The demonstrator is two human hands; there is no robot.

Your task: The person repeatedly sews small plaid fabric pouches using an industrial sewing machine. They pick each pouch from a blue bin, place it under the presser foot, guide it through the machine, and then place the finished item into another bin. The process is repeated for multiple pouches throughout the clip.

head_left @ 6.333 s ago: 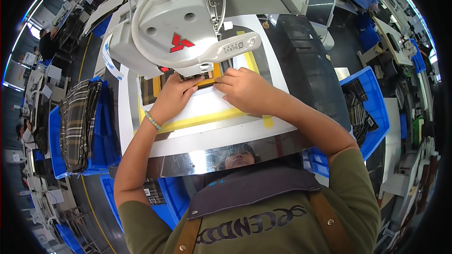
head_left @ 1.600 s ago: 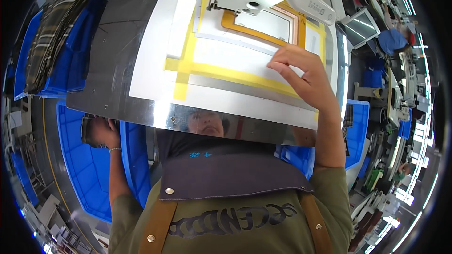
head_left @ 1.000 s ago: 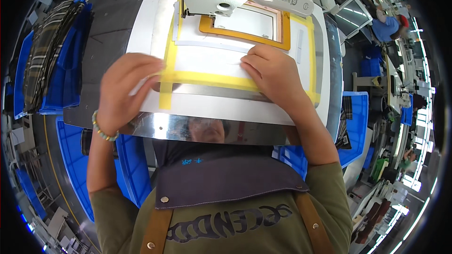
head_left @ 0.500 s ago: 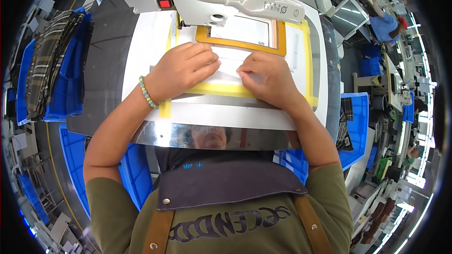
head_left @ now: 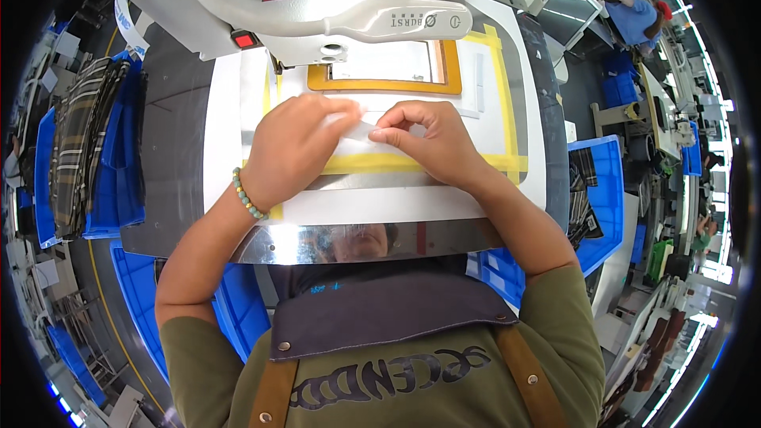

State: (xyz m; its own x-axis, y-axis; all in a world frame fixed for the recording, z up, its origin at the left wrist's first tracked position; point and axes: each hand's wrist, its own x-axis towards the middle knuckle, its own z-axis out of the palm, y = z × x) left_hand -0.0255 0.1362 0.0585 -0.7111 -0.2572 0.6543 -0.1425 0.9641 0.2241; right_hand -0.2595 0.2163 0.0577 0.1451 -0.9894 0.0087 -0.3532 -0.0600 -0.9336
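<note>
A small, thin white piece (head_left: 361, 130) that looks like paper or film is pinched between my hands, above the white work surface (head_left: 372, 204). My left hand (head_left: 297, 143), a beaded bracelet at its wrist, has its fingers curled over the piece's left side, slightly blurred. Thumb and index finger of my right hand (head_left: 432, 139) close on its right end. Just beyond my fingers lies a yellow-orange rectangular frame (head_left: 384, 87) with a pale opening, partly under the sewing machine head (head_left: 309, 49). Yellow tape (head_left: 372, 163) borders the area under my hands.
A pale handle-shaped lamp (head_left: 400, 19) juts over the frame. Blue bins with plaid fabric (head_left: 79, 135) stand at the left, and another blue bin (head_left: 601, 190) at the right. A shiny metal edge (head_left: 357, 243) runs along the near side. A person (head_left: 634, 20) sits at the far right.
My hands have come closer together, and the white piece now shows lifted between them. The whole view has shifted slightly, with the machine and frame appearing further left.
</note>
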